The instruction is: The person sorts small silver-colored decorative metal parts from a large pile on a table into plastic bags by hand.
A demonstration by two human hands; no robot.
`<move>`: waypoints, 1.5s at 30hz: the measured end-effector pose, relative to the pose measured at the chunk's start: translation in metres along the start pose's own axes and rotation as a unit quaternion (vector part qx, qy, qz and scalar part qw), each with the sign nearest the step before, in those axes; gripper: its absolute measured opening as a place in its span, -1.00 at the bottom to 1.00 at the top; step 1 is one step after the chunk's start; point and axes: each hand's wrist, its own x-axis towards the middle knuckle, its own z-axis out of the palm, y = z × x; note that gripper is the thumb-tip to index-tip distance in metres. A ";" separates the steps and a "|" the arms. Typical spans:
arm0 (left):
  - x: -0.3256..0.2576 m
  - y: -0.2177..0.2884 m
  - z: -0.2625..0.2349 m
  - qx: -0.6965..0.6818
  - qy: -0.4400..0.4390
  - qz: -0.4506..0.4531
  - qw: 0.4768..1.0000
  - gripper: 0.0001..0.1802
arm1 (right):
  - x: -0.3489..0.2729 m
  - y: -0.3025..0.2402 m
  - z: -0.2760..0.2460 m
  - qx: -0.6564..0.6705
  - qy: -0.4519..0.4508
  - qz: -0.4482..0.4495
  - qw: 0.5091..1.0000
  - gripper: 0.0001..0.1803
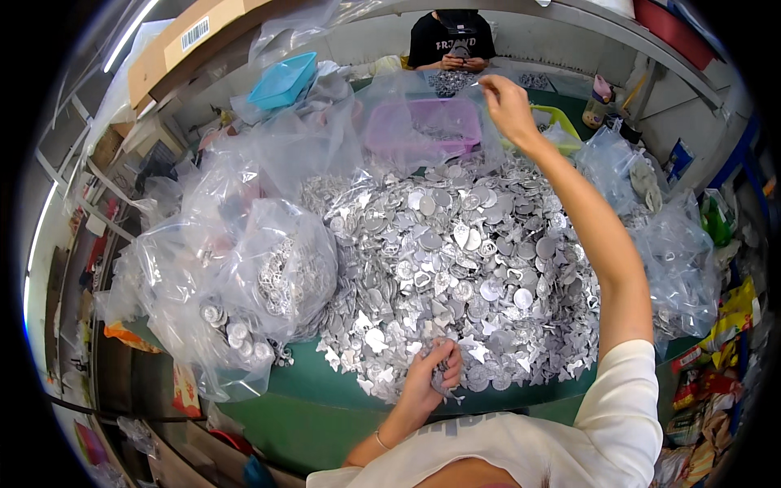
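A large heap of flat silver-coloured metal charms point(464, 268), some round, some shaped like stars or butterflies, covers the table before me. At the heap's near edge my left hand point(431, 376) is closed around several small silver metal charms point(442, 382); a few poke out between its fingers. My right arm reaches across the heap. My right hand point(508, 107) is raised near the far bins, with thumb and finger pinched. A small pale bit shows at the fingertips, too small to name. A purple bin point(389, 145) and a yellow-green bin point(569, 122) stand below it.
Clear plastic bags point(281, 268) with metal parts bulge at the left. More plastic bags point(675, 252) lie right. A blue basket point(283, 81) sits at the back left. Across the table, a person point(452, 41) in a black shirt handles small pieces. The green table edge point(325, 390) curves nearest me.
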 end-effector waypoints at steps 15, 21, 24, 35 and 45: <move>0.056 0.023 -0.022 0.033 -0.043 0.048 0.997 -0.86 | 0.026 0.141 0.129 -0.277 -0.547 0.149 0.776 -0.75; 0.056 0.025 -0.028 -0.029 -0.068 0.031 0.997 -0.91 | -0.015 0.173 0.143 -0.285 -0.532 0.128 0.787 -0.70; 0.056 0.027 -0.030 -0.028 -0.065 0.032 0.997 -0.90 | -0.019 0.160 0.143 -0.292 -0.534 0.106 0.787 -0.70; 0.053 0.028 -0.030 -0.041 -0.054 0.036 0.997 -0.90 | 0.054 0.030 0.117 -0.027 0.042 0.006 0.999 -0.86; 0.059 0.029 -0.034 -0.095 -0.107 0.005 0.990 -0.83 | 0.069 0.067 0.121 -0.059 -0.150 -0.014 0.987 -0.86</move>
